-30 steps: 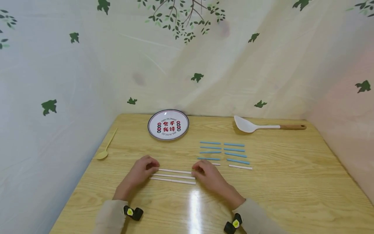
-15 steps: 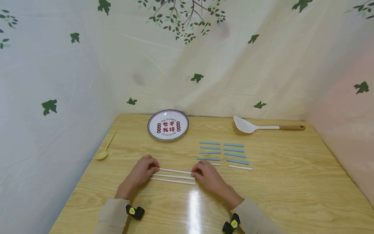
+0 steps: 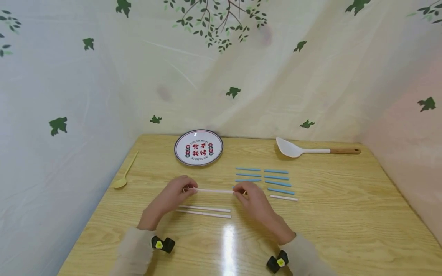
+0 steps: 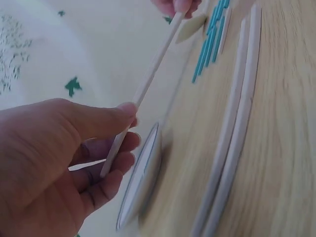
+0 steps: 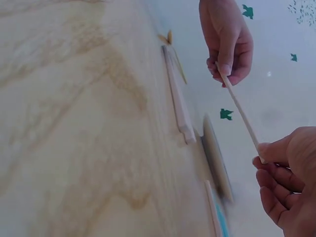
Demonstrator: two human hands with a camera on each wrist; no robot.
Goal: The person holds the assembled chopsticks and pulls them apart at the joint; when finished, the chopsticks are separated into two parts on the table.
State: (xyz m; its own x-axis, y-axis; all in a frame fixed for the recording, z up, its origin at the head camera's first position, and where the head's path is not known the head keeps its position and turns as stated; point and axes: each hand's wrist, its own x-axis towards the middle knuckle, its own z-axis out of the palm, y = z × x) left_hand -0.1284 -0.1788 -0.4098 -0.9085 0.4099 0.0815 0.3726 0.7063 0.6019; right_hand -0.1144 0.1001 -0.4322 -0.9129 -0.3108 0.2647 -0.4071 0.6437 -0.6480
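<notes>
A thin white stick point(image 3: 214, 190) is held level above the table, pinched at both ends. My left hand point(image 3: 176, 193) grips its left end between thumb and fingers; in the left wrist view the stick's tip point(image 4: 111, 158) crosses the curled fingers. My right hand point(image 3: 253, 201) pinches the other end with thumb and fingertips, as the right wrist view also shows. Two more white sticks point(image 3: 205, 212) lie side by side below the hands. Short blue sticks point(image 3: 277, 177) lie in two columns beyond my right hand, with a short white stick point(image 3: 284, 198) below. My right hand hides part of the left column.
An oval white plate point(image 3: 199, 161) with red and black lettering stands at the back. At the back right lies a white spatula point(image 3: 291, 148) with a wooden handle. A yellow spoon point(image 3: 121, 182) lies near the left edge of the wooden table point(image 3: 345, 214).
Both hands have lifted one white stick off the table and moved it away from the other two, toward the plate. Part of the left column of short sticks is now covered.
</notes>
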